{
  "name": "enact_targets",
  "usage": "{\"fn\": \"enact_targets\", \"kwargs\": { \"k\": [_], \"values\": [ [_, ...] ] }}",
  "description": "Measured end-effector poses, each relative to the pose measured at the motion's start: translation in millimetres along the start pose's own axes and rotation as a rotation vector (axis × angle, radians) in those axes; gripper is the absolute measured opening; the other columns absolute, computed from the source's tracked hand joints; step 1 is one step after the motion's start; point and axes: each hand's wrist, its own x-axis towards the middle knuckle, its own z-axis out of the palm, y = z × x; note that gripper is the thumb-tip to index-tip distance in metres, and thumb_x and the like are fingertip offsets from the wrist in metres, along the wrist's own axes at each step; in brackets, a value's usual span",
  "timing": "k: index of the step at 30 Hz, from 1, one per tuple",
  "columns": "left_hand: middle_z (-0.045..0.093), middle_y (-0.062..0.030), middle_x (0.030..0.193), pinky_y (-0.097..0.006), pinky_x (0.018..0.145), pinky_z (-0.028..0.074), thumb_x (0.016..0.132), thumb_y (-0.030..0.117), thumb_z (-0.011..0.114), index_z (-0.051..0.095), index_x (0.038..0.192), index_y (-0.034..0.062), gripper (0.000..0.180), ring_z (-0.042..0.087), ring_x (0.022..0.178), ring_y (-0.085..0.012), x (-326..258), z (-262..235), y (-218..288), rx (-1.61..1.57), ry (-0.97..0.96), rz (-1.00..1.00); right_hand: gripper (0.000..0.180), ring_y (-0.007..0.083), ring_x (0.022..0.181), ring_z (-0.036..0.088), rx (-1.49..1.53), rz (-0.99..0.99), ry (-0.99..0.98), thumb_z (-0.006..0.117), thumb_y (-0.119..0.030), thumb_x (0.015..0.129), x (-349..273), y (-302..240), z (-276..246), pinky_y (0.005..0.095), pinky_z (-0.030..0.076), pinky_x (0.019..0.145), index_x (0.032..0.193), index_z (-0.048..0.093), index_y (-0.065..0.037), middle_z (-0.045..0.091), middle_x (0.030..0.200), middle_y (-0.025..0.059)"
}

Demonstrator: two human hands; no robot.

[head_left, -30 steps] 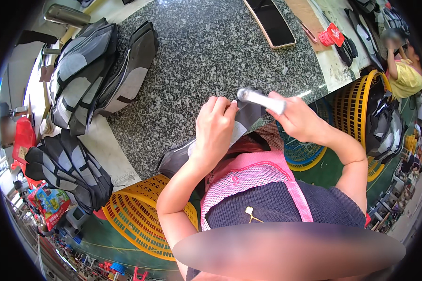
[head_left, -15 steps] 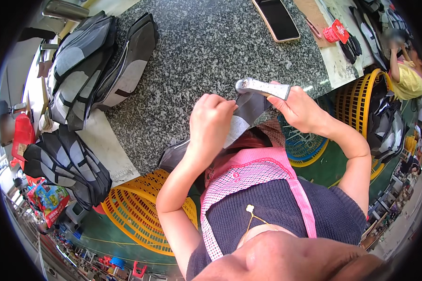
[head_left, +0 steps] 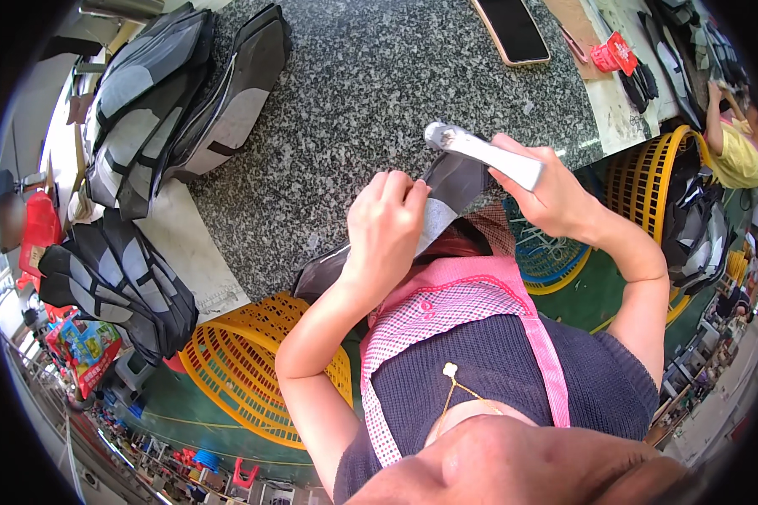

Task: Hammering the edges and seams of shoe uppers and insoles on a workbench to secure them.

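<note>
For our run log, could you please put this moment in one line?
left hand: on grey piece; right hand: holding metal tool; phone: on stone tabletop

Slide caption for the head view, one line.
Left hand on a dark piece, right hand holding a silvery hammer-like tool at a speckled table.

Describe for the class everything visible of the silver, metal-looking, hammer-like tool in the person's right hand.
The silver, metal-looking, hammer-like tool is shiny, with bright patches along its body. A small rounded knob forms one end; the body widens toward a broader, squared end. It slants from upper left to lower right in the picture, gripped near the broader end by the bare right hand; any handle is hidden. The knob appears over the speckled grey stone tabletop; whether it touches anything there cannot be told.
</note>
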Motion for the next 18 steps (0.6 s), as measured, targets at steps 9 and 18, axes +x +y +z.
{"fn": "enact_targets", "kwargs": {
  "k": [9,18],
  "values": [
    [0.067,-0.0117,0.08,-0.035,0.065,0.053,0.078,0.001,0.078,0.076,0.091,-0.0006,0.013,0.066,0.073,-0.0264,-8.5,-13.9,-16.7,-0.35,-0.091,-0.203,0.02,0.0495,0.075,0.063,-0.137,-0.009,-0.1,0.054,-0.017,0.099,-3.6,2.0,13.0,0.0577,0.048,0.063,0.106,0.047,0.0,0.062,0.072,0.0256],
    [0.067,-0.0103,0.082,-0.035,0.067,0.055,0.078,0.004,0.078,0.075,0.089,0.0006,0.012,0.067,0.077,-0.0267,-16.6,-26.0,-16.6,-0.387,-0.159,-0.303,0.017,0.0485,0.073,0.063,-0.138,-0.043,-0.155,0.056,-0.01,0.096,-15.5,-5.9,27.6,0.0574,0.048,0.063,0.103,0.046,0.002,0.061,0.07,0.0253]
  ]
}}
